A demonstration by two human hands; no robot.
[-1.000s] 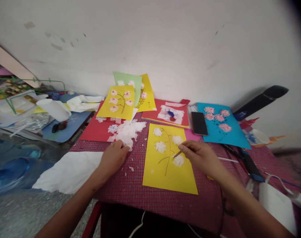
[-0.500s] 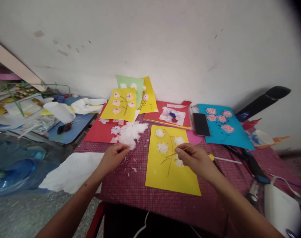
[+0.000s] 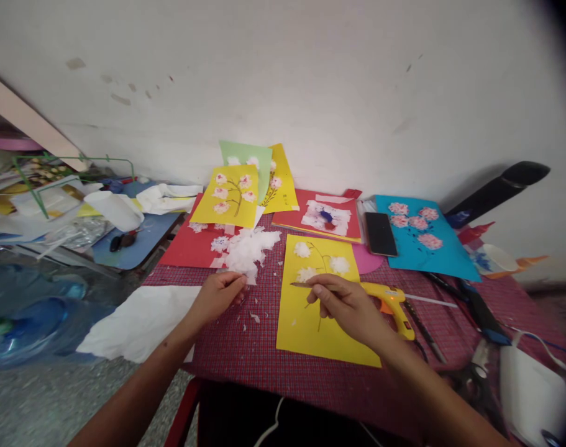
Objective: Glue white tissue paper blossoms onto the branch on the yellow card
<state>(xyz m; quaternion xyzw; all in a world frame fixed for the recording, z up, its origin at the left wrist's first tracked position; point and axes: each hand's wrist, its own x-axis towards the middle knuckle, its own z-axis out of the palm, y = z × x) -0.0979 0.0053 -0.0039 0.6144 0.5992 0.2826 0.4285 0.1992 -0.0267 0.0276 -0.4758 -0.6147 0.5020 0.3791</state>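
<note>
My right hand is closed in a pinch on a thin brown stick, held nearly level over a yellow sheet. White fluffy paper blossoms and thin brown stems lie on that sheet, partly hidden by the hand. My left hand has thumb and fingertips pressed together at the lower edge of a heap of torn white tissue paper. Whatever those fingers hold, if anything, cannot be made out. Small white scraps lie between the hands.
A yellow glue gun lies right of the sheet, with scissors and a white box beyond. Further back are a phone, a blue flower picture and other flower pictures. White paper overhangs the left edge.
My right hand has moved left and slightly down with the stick, now covering lower blossoms and exposing the glue gun. The left hand has barely shifted.
</note>
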